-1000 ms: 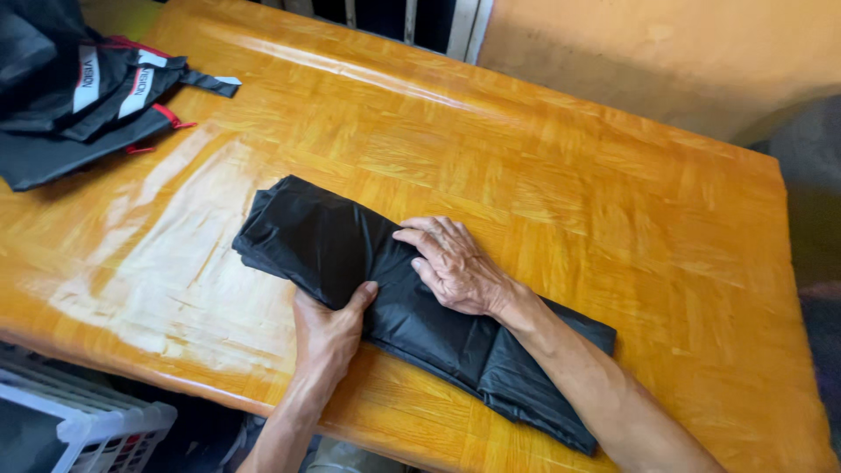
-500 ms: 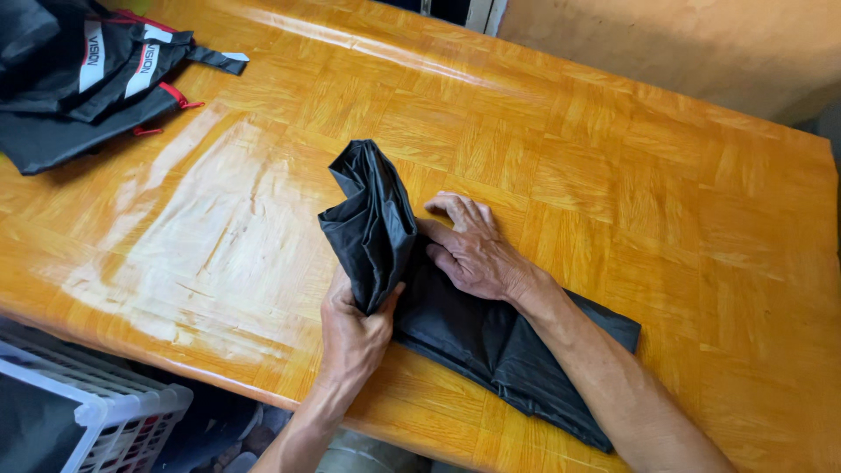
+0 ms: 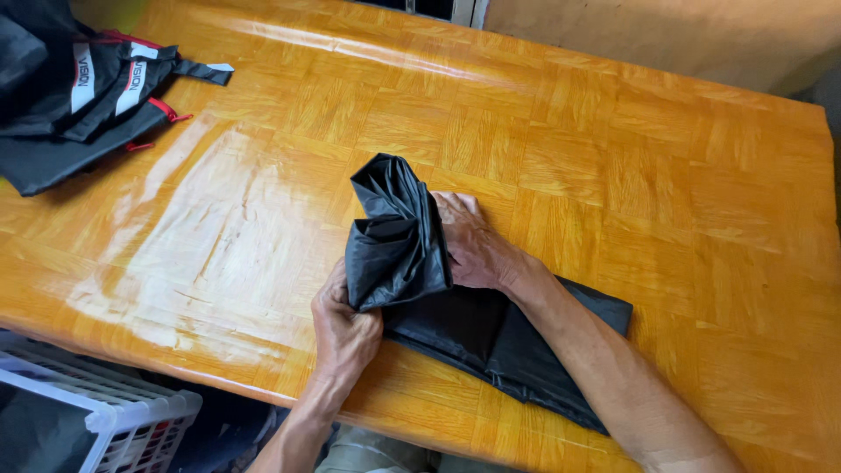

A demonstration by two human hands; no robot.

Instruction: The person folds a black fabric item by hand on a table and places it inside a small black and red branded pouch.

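A black, thin, shiny garment (image 3: 491, 337) lies folded into a long strip on the glossy wooden table (image 3: 613, 175). Its left end (image 3: 394, 236) is lifted and turned up over the strip. My left hand (image 3: 343, 328) grips that raised end from below, near the table's front edge. My right hand (image 3: 473, 245) lies flat on the strip just right of the fold, palm down and pressing, and its fingers are partly hidden behind the lifted cloth.
A pile of black garments with white labels and red trim (image 3: 79, 88) lies at the table's far left corner. A white plastic basket (image 3: 96, 412) stands below the front edge at the left. A beige wall (image 3: 666, 35) runs behind the table.
My left hand has lifted the garment's left end off the table and folded it up and rightward over the strip. My right hand stays pressed on the cloth.
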